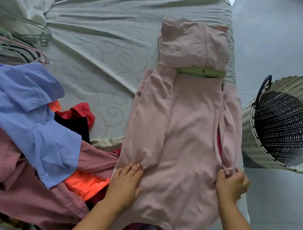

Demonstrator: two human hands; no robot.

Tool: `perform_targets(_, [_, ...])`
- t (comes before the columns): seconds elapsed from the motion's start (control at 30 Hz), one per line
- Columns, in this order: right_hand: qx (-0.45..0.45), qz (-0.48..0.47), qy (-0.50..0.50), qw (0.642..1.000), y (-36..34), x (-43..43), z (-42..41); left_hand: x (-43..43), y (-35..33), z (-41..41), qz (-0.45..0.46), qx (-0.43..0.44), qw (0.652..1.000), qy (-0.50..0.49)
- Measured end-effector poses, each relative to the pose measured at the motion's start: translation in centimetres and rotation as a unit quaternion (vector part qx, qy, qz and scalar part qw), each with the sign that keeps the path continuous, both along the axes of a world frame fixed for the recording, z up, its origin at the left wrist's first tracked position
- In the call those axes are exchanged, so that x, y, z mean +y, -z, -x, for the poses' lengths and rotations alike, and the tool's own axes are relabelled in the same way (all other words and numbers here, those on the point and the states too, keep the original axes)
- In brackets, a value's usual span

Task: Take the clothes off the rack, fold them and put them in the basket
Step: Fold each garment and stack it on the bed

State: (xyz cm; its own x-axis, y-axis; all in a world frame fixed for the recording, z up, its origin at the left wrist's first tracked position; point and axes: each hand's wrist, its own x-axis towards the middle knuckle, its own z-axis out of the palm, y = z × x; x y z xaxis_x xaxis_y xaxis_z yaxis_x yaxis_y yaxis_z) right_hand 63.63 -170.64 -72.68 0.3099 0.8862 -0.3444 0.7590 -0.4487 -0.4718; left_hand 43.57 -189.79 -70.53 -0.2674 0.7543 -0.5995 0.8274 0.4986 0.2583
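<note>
two hands on pink hoodie (pixel 187 130): left (pixel 126 183) flat, right (pixel 232 184) pinching its cuff

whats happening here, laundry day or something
A person is folding a pale pink hoodie laid flat on a bed. The left hand presses flat on a folded-in sleeve, while the right hand pinches the other side's fabric. A heap of unfolded clothes lies to the left, and a wicker basket waits on the right.

The hoodie (pixel 187 130) lies on the bed (pixel 102 38), clothes pile (pixel 21 127) left, basket (pixel 289 122) right.
</note>
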Motion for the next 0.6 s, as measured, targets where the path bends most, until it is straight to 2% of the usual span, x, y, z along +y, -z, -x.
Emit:
perform_targets(0.07, [0.048,0.069,0.056,0.995,0.5,1.5,-1.4,0.1,0.3,-0.1,-0.035,-0.002,0.999,-0.025])
perform_targets(0.17, [0.247,0.107,0.113,0.956,0.0,3.0,-1.8,1.1,0.1,-0.3,-0.130,-0.057,0.981,-0.134])
perform_targets(0.23, [0.322,0.127,0.077,0.935,-2.1,3.1,-0.4,1.9,-0.3,-0.5,-0.163,-0.142,0.945,-0.245])
perform_targets(0.3, [0.340,0.106,-0.028,0.934,-4.5,2.6,2.2,3.1,-1.3,-0.8,-0.168,-0.280,0.872,-0.366])
perform_targets(0.33, [0.308,0.085,-0.100,0.942,-5.8,1.9,3.8,3.7,-1.8,-0.9,-0.176,-0.342,0.819,-0.426])
perform_targets(0.4, [0.185,0.067,-0.260,0.945,-7.8,0.1,7.1,4.5,-2.4,-0.8,-0.173,-0.431,0.715,-0.523])
perform_targets(0.47, [0.097,0.101,-0.416,0.898,-8.1,-2.5,10.1,4.9,-2.6,-0.2,-0.175,-0.480,0.619,-0.597])
perform_targets(0.5, [0.068,0.135,-0.469,0.870,-7.6,-3.7,11.0,4.9,-2.5,0.3,-0.173,-0.479,0.592,-0.625])
perform_targets(0.53, [0.034,0.169,-0.509,0.843,-6.7,-4.7,11.5,4.7,-2.3,0.8,-0.170,-0.466,0.589,-0.638])
perform_targets(0.57, [-0.002,0.199,-0.544,0.815,-5.9,-5.6,11.5,4.5,-2.0,1.3,-0.165,-0.442,0.614,-0.633])
perform_targets(0.6, [-0.027,0.224,-0.566,0.793,-5.1,-6.2,11.3,4.2,-1.6,1.7,-0.163,-0.409,0.655,-0.615])
